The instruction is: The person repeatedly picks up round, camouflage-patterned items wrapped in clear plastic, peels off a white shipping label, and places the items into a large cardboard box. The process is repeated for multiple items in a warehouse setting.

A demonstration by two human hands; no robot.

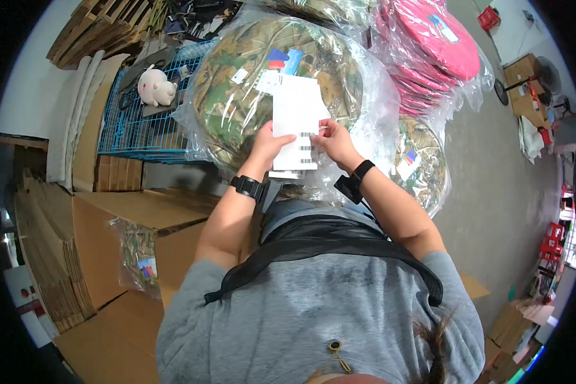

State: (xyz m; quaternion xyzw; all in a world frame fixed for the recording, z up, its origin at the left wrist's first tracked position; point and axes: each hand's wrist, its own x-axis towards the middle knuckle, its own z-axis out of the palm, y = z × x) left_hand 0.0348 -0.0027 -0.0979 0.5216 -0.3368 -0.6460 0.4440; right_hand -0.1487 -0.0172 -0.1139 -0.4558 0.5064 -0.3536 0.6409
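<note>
1. Rectangular white paper sheets with black barcodes [294,112] were held over the near part of the landmark, a large round camouflage-fabric bundle in clear plastic [224,109].
2. Left hand [267,146]: closed on the sheets' left edge, thumb flat on top; fingers beneath hidden.
3. Right hand [336,143]: thumb and fingertips pinched together at the sheets' right edge.
4. Right of the landmark, toward its far side: stacked round pink bundles in clear plastic [429,35]. Nearer, also right: a smaller camouflage bundle in plastic [427,160].
5. Left of the landmark: a blue wire cage [118,131] and a white plush toy [157,88].
6. Nearer, left: an open brown cardboard box [99,224].
</note>
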